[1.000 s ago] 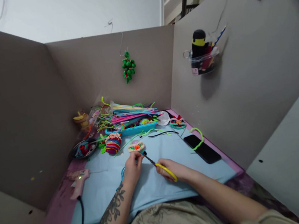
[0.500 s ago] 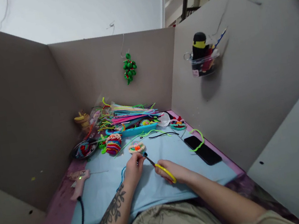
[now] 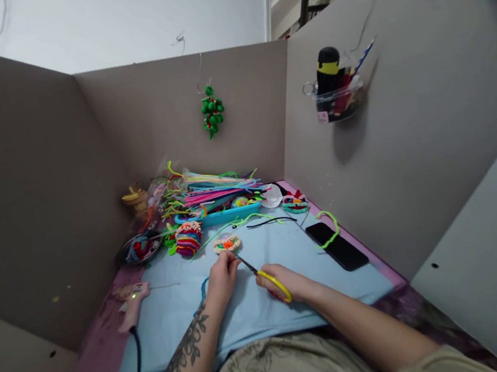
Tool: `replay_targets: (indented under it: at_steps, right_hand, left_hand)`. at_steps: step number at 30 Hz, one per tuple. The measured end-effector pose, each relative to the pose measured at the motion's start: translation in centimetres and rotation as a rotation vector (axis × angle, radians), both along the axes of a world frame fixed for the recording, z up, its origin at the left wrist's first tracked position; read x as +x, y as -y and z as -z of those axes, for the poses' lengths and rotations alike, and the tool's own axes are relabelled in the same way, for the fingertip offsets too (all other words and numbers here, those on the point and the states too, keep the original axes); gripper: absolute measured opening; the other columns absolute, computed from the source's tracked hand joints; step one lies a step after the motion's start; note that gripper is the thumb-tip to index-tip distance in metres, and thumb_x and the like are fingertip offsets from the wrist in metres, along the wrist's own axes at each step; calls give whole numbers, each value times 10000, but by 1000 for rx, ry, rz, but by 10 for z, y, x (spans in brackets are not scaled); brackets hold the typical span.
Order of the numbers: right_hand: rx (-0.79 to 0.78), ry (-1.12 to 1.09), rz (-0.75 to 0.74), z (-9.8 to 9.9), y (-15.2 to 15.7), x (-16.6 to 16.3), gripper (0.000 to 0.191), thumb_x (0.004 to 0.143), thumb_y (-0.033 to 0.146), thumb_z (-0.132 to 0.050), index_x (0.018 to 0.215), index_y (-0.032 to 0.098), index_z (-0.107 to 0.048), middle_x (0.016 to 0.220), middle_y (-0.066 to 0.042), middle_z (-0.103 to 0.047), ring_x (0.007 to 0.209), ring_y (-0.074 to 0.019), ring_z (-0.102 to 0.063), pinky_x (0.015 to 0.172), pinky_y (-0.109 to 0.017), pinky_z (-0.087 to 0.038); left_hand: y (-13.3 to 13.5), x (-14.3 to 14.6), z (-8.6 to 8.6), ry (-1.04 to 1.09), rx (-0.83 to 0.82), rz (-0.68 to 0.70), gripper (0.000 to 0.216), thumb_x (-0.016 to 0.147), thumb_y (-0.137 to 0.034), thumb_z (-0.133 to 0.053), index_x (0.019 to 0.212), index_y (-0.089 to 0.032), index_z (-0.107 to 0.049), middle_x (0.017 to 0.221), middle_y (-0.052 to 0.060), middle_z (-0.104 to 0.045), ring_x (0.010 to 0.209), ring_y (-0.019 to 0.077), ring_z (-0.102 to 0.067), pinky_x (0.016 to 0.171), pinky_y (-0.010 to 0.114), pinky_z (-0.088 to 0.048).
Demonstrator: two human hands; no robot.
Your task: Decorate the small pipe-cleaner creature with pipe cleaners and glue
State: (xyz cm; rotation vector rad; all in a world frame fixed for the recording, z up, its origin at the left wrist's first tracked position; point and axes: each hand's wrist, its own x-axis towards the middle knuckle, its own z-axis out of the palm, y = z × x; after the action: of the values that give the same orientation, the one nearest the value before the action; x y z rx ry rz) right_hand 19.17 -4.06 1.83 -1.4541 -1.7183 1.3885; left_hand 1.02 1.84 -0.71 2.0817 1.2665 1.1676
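Observation:
My right hand (image 3: 279, 278) grips a pair of scissors with yellow handles (image 3: 274, 285). The blades run up and left to the fingertips of my left hand (image 3: 222, 273) and look nearly together. My left hand is closed in a pinch, and a blue pipe cleaner (image 3: 203, 289) trails out below it along the wrist. The end between the fingers is too small to make out. Just beyond my left hand lies a cream ring-shaped piece (image 3: 227, 243) with an orange centre.
A blue tray (image 3: 220, 217) piled with pipe cleaners (image 3: 218, 191) stands at the back. Left of it are a striped piece (image 3: 188, 239) and a dark bowl (image 3: 139, 248). A pink glue gun (image 3: 135, 304) lies left, its cord running forward. A phone (image 3: 337, 246) lies right.
The blue tip with a dark spot that showed between the scissor blades and my left fingers is no longer visible. The blades look closer together. Both hands have barely moved.

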Motion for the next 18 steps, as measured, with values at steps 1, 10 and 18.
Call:
replay_targets:
  at_steps: [1, 10, 18]
  right_hand:
    - [0, -11, -5, 0, 0, 1, 344, 786, 501, -483, 671, 185, -414, 401, 89, -386, 312, -52, -338, 322, -165, -239]
    - [-66, -163, -56, 0, 0, 8, 409, 727, 582, -500, 704, 183, -416, 454, 80, -414, 330, -49, -348, 329, -162, -258]
    - [40, -66, -29, -1, -17, 17, 336, 638, 381, -656, 813, 161, -472, 666, 16, -550, 554, -93, -477, 506, -199, -363]
  left_hand:
    - [0, 0, 0, -2, 0, 1, 89, 808, -270, -486, 753, -206, -457, 609, -38, -472, 546, 117, -459, 554, 214, -376]
    - [1, -1, -3, 48, 49, -7, 98, 813, -282, -496, 760, -204, -470, 645, -30, -514, 585, 117, -493, 586, 217, -392]
    - [-1, -8, -6, 170, 81, -132, 118, 810, -312, -509, 801, -197, -484, 698, -11, -546, 625, 124, -532, 610, 231, -413]
